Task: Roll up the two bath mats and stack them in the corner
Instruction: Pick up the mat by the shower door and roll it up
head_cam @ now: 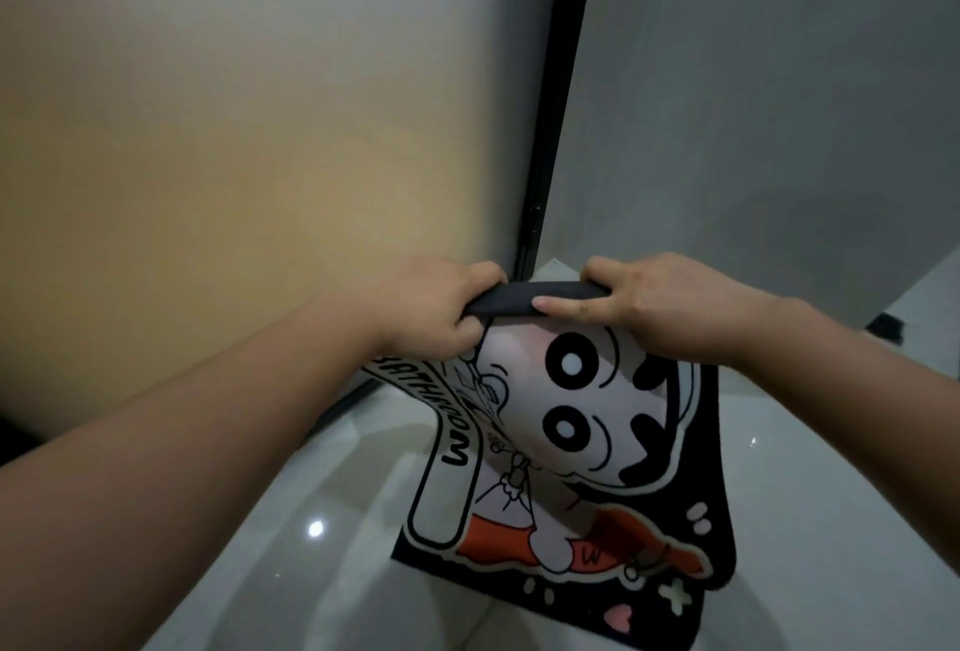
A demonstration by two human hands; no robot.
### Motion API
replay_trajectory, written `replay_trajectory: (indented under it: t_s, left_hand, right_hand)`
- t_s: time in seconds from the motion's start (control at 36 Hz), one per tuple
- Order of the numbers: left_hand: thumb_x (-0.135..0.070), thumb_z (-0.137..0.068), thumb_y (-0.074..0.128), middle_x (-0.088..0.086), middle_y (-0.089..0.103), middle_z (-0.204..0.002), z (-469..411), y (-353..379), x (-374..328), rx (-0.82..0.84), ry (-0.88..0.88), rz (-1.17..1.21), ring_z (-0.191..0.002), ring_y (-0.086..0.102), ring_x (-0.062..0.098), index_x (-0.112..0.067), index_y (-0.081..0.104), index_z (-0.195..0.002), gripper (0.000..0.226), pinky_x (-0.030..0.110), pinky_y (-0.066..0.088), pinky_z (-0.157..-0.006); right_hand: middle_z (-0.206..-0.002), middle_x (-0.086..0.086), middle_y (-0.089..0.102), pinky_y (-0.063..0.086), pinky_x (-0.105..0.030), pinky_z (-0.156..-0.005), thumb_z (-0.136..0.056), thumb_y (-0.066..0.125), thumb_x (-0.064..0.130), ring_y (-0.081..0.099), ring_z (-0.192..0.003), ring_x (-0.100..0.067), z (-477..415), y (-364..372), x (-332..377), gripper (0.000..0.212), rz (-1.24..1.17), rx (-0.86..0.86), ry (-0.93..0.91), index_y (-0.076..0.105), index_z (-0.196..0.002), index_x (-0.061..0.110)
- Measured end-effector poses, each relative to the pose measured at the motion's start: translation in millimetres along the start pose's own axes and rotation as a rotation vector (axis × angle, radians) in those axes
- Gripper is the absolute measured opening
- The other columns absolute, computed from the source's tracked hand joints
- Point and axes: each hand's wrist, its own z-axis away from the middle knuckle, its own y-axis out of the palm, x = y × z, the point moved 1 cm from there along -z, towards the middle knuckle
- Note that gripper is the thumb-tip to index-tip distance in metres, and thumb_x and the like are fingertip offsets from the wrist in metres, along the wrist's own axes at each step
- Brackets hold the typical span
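Observation:
A black bath mat [571, 468] printed with a cartoon figure and the word BATHROOM hangs in front of me, its lower part trailing onto the white floor. Its top edge is curled over into a thin black roll [530, 297]. My left hand [431, 307] grips the left end of that roll, and my right hand [660, 307] grips the right end with the thumb pressed along it. A second mat is not in view.
A room corner lies just beyond my hands, where a beige wall [208, 131] meets a black vertical door frame [561, 105] and a grey wall [779, 79]. Glossy white floor tiles [311, 546] spread below. A small dark object [885, 325] sits at the far right.

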Motion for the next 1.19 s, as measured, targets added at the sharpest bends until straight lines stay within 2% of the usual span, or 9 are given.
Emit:
replay_trajectory:
  t_s: [0.11,0.22,0.33,0.47,0.58,0.69,0.83,1.08,1.19]
  left_hand:
    - [-0.012,-0.078,0.050,0.005,0.061,-0.087,-1,0,-1,0.071,-0.051,-0.038,-0.071,0.048,0.023,-0.029,0.037,-0.095,0.028,0.032,0.038,-0.061]
    - [-0.005,-0.079,0.049,0.004,0.052,-0.080,-1,4,1,0.050,-0.086,-0.075,-0.075,0.053,0.028,-0.028,0.034,-0.093,0.030,0.036,0.043,-0.061]
    - [-0.004,-0.081,0.046,0.002,0.047,-0.076,1,5,8,-0.025,-0.142,-0.196,-0.070,0.046,0.026,-0.021,0.040,-0.099,0.026,0.033,0.035,-0.056]
    - [-0.008,-0.081,0.047,0.001,0.051,-0.077,2,10,12,-0.027,-0.190,-0.213,-0.070,0.048,0.024,-0.021,0.040,-0.092,0.018,0.033,0.033,-0.057]
    - [-0.035,-0.080,0.044,-0.002,0.057,-0.075,4,22,14,-0.109,-0.051,-0.167,-0.068,0.054,0.024,-0.023,0.041,-0.088,0.015,0.035,0.039,-0.058]
    - [-0.063,-0.085,0.028,-0.004,0.060,-0.079,4,26,17,-0.182,0.025,-0.171,-0.071,0.057,0.022,-0.024,0.044,-0.092,0.042,0.034,0.037,-0.058]
    - [-0.051,-0.093,0.037,-0.001,0.063,-0.088,-1,24,17,-0.107,0.005,-0.156,-0.078,0.059,0.024,-0.021,0.045,-0.098,0.031,0.036,0.039,-0.061]
    - [-0.040,-0.098,0.035,-0.001,0.059,-0.091,1,21,11,-0.110,0.025,-0.077,-0.083,0.057,0.024,-0.022,0.046,-0.104,0.021,0.035,0.038,-0.066]
    - [-0.040,-0.095,0.043,-0.005,0.058,-0.083,-7,15,13,-0.084,-0.049,-0.066,-0.075,0.056,0.022,-0.025,0.046,-0.098,0.015,0.038,0.045,-0.066]
  right_hand:
    - [-0.084,-0.003,0.045,0.024,-0.027,-0.043,-0.068,0.066,0.001,0.025,-0.045,-0.014,1,1,0,0.085,0.016,0.002,0.007,0.040,-0.141,0.035]
    - [-0.087,-0.003,0.045,0.032,-0.027,-0.041,-0.083,0.038,0.029,0.029,-0.048,-0.013,0,-3,4,0.060,-0.029,0.041,0.015,0.034,-0.143,0.033]
    - [-0.091,-0.005,0.048,0.036,-0.029,-0.042,-0.080,0.058,0.012,0.033,-0.048,-0.017,1,0,1,0.070,-0.006,0.065,0.028,0.036,-0.144,0.032]
    - [-0.101,-0.006,0.051,0.034,-0.030,-0.049,-0.078,0.061,0.002,0.034,-0.052,-0.016,6,-1,-2,0.076,0.001,0.113,0.070,0.038,-0.143,0.035]
    - [-0.096,-0.007,0.052,0.036,-0.030,-0.045,-0.072,0.067,0.003,0.035,-0.050,-0.018,5,6,-1,0.075,0.019,0.108,0.067,0.046,-0.139,0.031]
    - [-0.095,-0.008,0.052,0.041,-0.032,-0.046,-0.076,0.062,0.009,0.050,-0.051,-0.026,9,9,-6,0.068,-0.008,0.096,0.074,0.046,-0.138,0.031]
    - [-0.097,-0.002,0.051,0.039,-0.028,-0.050,-0.090,0.027,0.040,0.050,-0.055,-0.018,13,4,1,0.053,-0.114,0.077,0.066,0.045,-0.139,0.032]
    - [-0.086,-0.006,0.061,0.037,-0.030,-0.039,-0.081,0.054,0.013,0.056,-0.053,-0.026,12,1,-2,0.046,-0.070,-0.117,0.068,0.063,-0.123,0.027]
    - [-0.094,-0.003,0.063,0.041,-0.028,-0.045,-0.086,0.047,0.020,0.061,-0.063,-0.026,14,6,-2,0.044,-0.112,-0.156,0.163,0.047,-0.128,0.030]
